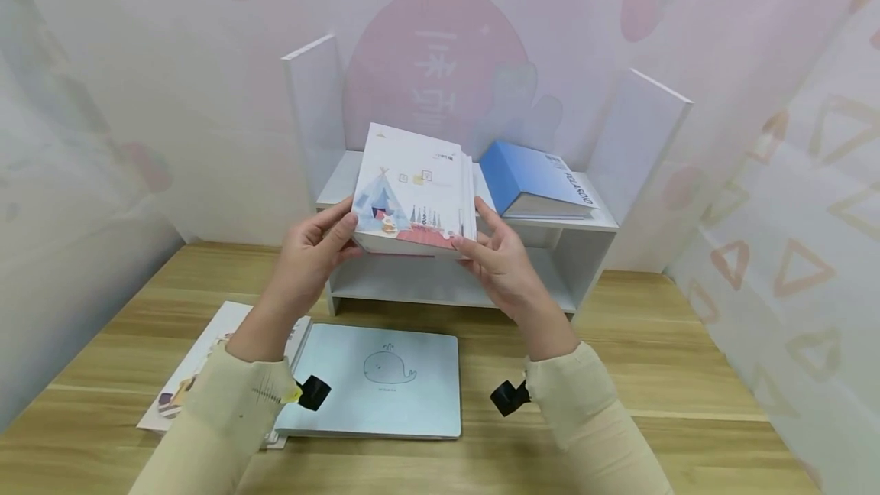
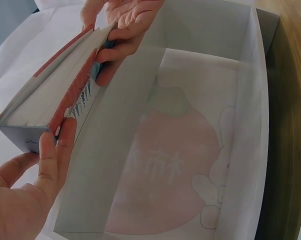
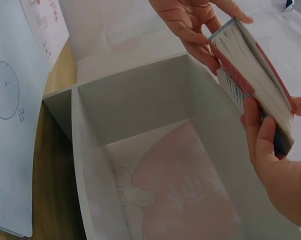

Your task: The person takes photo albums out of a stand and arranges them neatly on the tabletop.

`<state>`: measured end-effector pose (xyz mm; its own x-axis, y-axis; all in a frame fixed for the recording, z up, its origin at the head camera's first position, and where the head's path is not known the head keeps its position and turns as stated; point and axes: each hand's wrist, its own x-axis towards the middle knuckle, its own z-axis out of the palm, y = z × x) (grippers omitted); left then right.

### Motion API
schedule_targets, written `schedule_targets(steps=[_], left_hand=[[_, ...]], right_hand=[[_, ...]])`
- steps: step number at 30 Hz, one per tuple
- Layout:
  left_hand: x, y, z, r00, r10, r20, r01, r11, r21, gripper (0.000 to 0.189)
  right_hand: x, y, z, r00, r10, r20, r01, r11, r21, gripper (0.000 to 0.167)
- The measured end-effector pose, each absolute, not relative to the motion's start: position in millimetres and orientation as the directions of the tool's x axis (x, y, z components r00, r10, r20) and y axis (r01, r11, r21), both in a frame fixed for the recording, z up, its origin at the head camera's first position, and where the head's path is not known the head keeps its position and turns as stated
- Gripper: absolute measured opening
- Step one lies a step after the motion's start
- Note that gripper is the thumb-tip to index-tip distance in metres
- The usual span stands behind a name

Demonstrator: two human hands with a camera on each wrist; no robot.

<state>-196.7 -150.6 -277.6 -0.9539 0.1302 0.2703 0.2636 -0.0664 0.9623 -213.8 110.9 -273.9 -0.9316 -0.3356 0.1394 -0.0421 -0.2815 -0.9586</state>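
A thick white book with a blue tent drawn on its cover is held tilted in front of the white shelf's upper board. My left hand grips its left side, thumb on the cover and fingers underneath. On the opposite side my right hand holds the near right corner, thumb on top and fingers below. Both wrist views show the page edges of the book, with fingers pressed against its covers. A blue binder-like book marked POLAROID lies on the upper board, right of the held book.
The white shelf has tall side panels and an open lower compartment. On the wooden table in front lie a pale blue whale-cover book and a white illustrated book, partly under the left sleeve. Patterned fabric walls surround the table.
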Motion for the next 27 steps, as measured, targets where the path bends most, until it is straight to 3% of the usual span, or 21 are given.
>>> schedule_targets(steps=[18,27], left_hand=[[-191,-150,-272,-0.946,0.162,0.279,0.293,0.066,0.954,0.056],[-192,-154,-274,-0.914,0.287,0.286,0.318,0.069,0.946,0.071]], right_hand=[[-211,121,-277,-0.910,-0.385,0.157,-0.022,-0.334,-0.942,0.084],[-204,127,-277,-0.894,-0.412,0.176,-0.025,-0.346,-0.938,0.084]])
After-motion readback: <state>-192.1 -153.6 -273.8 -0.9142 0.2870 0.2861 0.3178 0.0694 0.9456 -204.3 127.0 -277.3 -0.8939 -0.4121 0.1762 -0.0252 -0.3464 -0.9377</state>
